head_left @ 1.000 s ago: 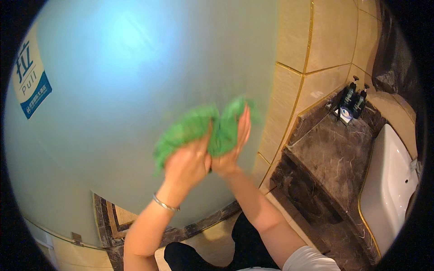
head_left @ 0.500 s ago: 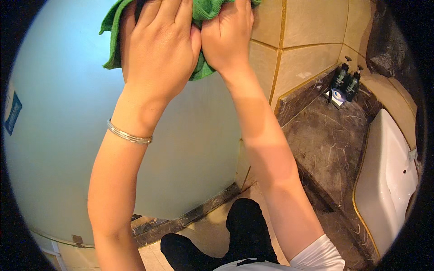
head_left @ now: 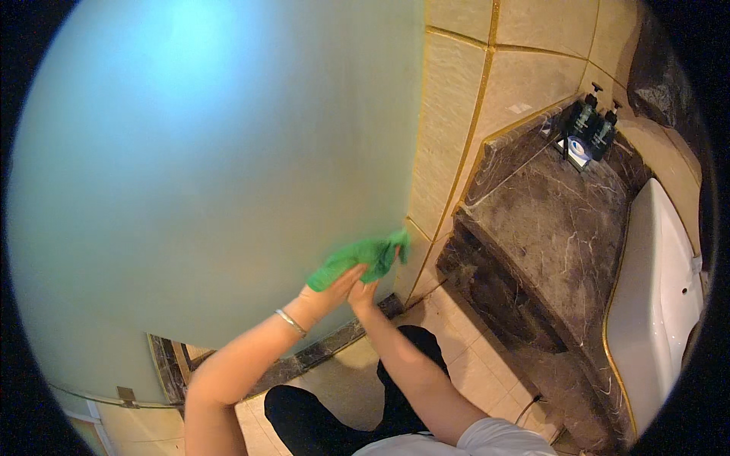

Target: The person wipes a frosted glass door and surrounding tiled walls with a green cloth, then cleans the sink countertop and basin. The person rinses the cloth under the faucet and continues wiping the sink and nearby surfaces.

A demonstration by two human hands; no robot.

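The green cloth (head_left: 351, 264) lay right at my hands, just beyond my fingers, up against the frosted glass panel (head_left: 198, 190) near its lower right corner. Its long axis ran slantwise, the low end by my left wrist, the raised end toward the tiled wall (head_left: 449, 129). My left hand (head_left: 328, 296) was on the lower part, and my right hand (head_left: 364, 292) touched the cloth beside it, nearer the panel's right edge. Blur and folds hid my fingers, so I could not tell whether either hand was clenched round the fabric or pressing it flat.

The wall closed off the glass on the right; below, the dark marble sill (head_left: 323, 346) ran along the panel's bottom edge, with my knees (head_left: 300, 414) just on my side of it. Well apart to the right stood the marble counter (head_left: 547, 228), two dark pump bottles (head_left: 585, 114) at its far corner, and the white basin (head_left: 661, 311) along its right edge.
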